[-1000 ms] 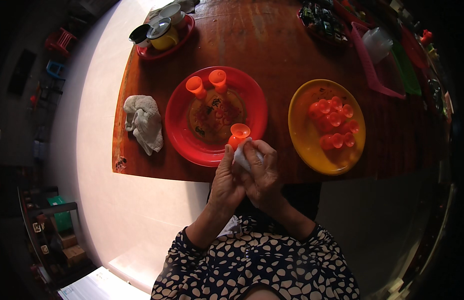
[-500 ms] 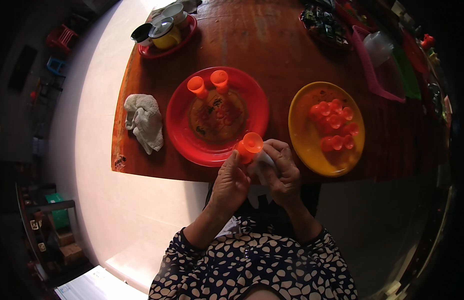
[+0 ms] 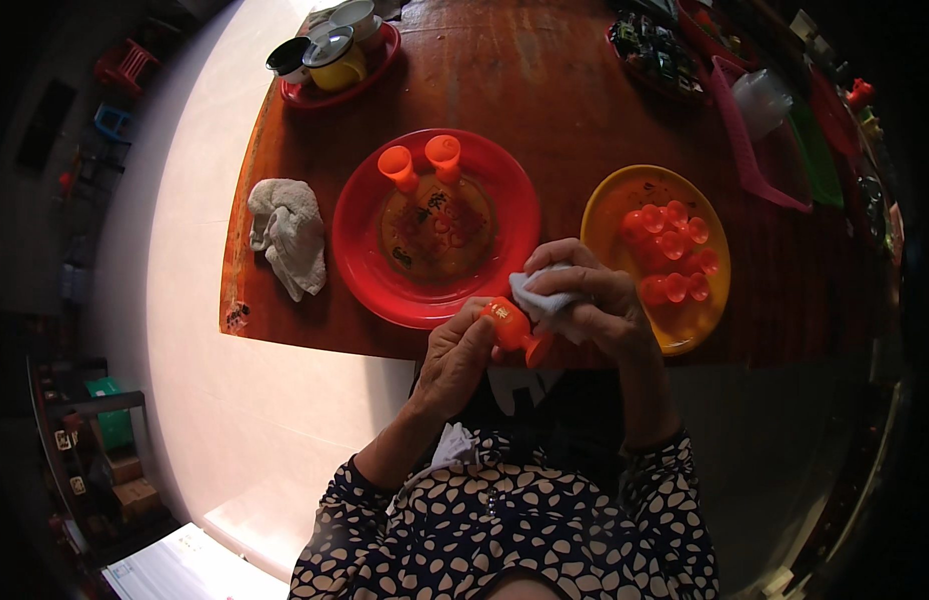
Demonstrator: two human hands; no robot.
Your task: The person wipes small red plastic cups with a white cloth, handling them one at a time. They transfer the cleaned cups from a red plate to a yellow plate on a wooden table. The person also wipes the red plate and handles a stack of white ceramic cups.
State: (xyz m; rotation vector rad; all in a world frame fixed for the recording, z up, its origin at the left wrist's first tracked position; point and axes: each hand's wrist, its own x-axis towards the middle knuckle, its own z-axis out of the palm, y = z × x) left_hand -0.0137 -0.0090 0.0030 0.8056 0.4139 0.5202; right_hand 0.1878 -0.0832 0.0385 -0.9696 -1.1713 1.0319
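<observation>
Between the fingers of my left hand (image 3: 457, 355) is a small orange stemmed cup (image 3: 511, 328), tilted so that its flared end points down and to the right. My right hand (image 3: 597, 300) grips a folded white cloth (image 3: 545, 291) just above and beside the cup. Both hands are at the table's near edge. Beyond them lies a red plate (image 3: 355, 265) with two more orange cups (image 3: 422, 163) standing at its far side. To the right, a yellow plate (image 3: 705, 325) bears several small orange-red cups (image 3: 672, 246).
A crumpled pale towel (image 3: 289, 238) lies left of the red plate. At the back left, a red tray (image 3: 387, 66) carries mugs, one of them a yellow lidded mug (image 3: 334, 64). A pink basket (image 3: 742, 165) and a tray of dark packets (image 3: 657, 52) stand at the far right.
The cup in my left hand has turned from mouth-up to lying tilted, showing its side. My right hand has moved up and to the right with the cloth.
</observation>
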